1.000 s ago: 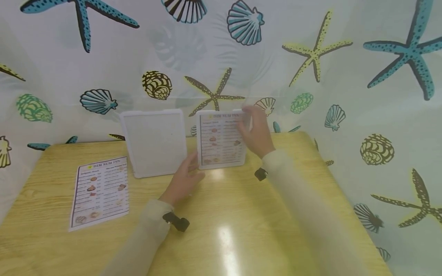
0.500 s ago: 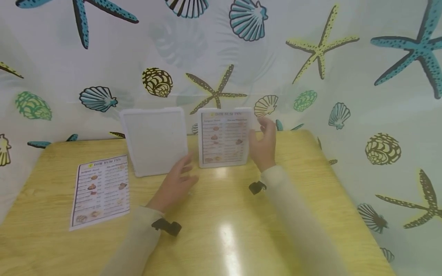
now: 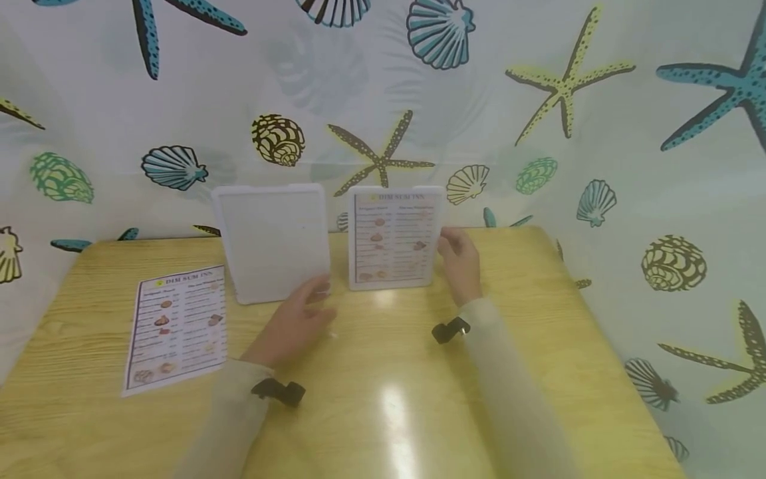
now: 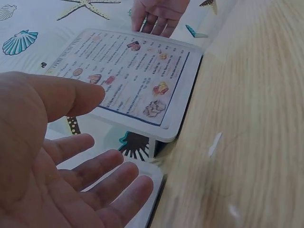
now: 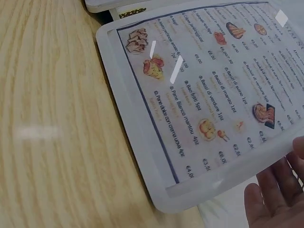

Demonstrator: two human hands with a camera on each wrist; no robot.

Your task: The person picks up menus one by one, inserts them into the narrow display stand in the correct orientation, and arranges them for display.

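Overlapping the white board [image 3: 272, 243], the left hand [image 3: 292, 326] partly hides it.

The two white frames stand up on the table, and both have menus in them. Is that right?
Not quite: they do stand up on the table, but only the right frame has a menu in it. The head view shows the left frame blank.
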